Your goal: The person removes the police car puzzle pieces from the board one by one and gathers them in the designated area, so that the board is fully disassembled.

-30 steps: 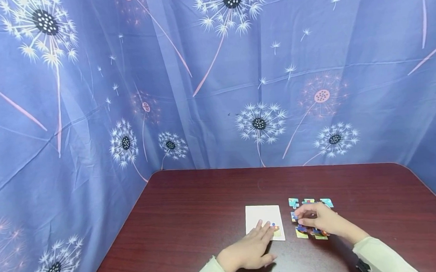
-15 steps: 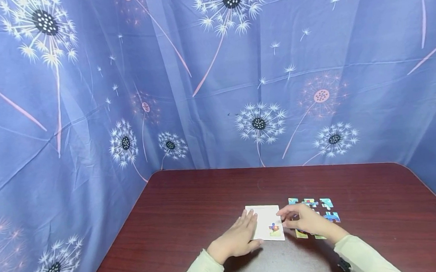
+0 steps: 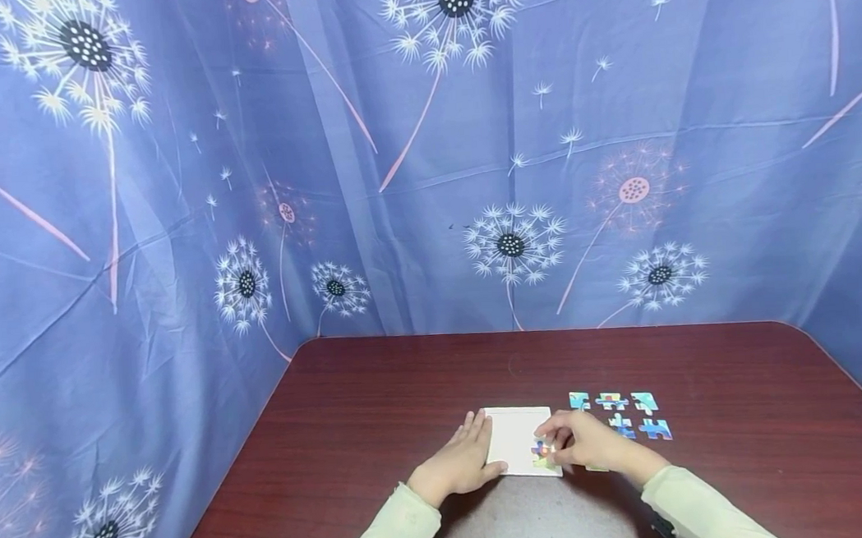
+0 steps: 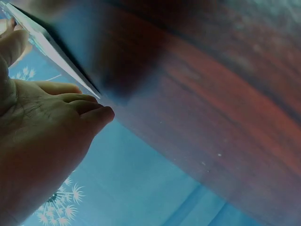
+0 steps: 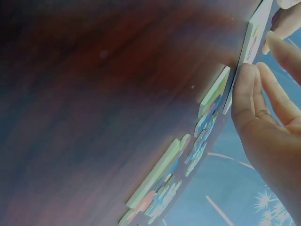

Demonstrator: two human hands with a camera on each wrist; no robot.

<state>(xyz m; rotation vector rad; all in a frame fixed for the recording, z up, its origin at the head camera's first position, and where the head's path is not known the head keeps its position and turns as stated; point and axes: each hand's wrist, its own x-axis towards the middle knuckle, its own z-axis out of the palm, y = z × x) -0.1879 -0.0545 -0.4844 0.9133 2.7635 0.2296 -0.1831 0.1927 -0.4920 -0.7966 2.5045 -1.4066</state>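
Observation:
A white puzzle board (image 3: 510, 439) lies flat on the table, a colourful puzzle piece (image 3: 542, 462) in its lower right corner. My left hand (image 3: 456, 458) rests along the board's left edge, fingers straight and thumb near the bottom edge. In the left wrist view that hand (image 4: 47, 125) lies beside the board's thin edge (image 4: 63, 61). Over the board's right side, my right hand (image 3: 590, 443) pinches a small bluish puzzle piece (image 3: 539, 441), mostly hidden by its fingers, close above the corner piece. The right wrist view shows the same hand (image 5: 265, 106) with fingertips at the board (image 5: 251, 42).
Right of the board lie several loose puzzle pieces (image 3: 622, 426) in rough rows, some partly behind my right hand. They sit flat on the dark red wooden table (image 3: 380, 412). A blue dandelion-print curtain (image 3: 429, 244) hangs along the table's far and left sides.
My right hand has moved left from the loose pieces to over the board with a puzzle piece. My left hand has slid left off the board's middle to its left edge, uncovering the corner piece.

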